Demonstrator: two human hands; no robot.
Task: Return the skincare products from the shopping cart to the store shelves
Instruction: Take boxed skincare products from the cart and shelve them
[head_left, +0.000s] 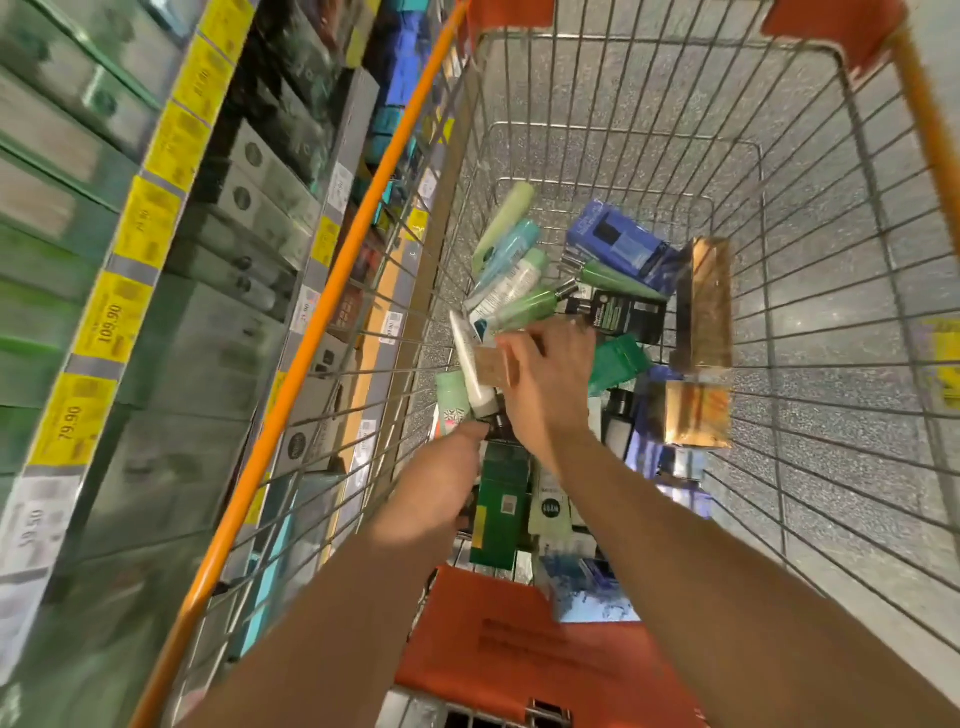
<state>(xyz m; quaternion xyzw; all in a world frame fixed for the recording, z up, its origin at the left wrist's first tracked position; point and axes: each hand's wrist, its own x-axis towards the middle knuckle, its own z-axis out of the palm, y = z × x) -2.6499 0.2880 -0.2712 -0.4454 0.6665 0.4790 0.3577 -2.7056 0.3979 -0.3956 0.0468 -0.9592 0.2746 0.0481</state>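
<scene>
Both my hands reach down into a wire shopping cart (810, 291) with an orange rim. My right hand (545, 379) grips a small tan box (491, 366) among the products. Close to a white tube (470, 374) with a dark cap lies my left hand (447, 483); its fingertips touch the cap end and its fingers are mostly hidden. Around them lie several green and teal tubes (511, 249), a blue box (621, 244), a black box (623, 314), two gold boxes (709, 306) and a dark green box (501, 512).
Store shelves (119, 291) run along the left with grey-green boxes and yellow price tags (111, 322). An orange child-seat flap (519, 639) sits at the cart's near end. Speckled grey floor shows through the wire at the right.
</scene>
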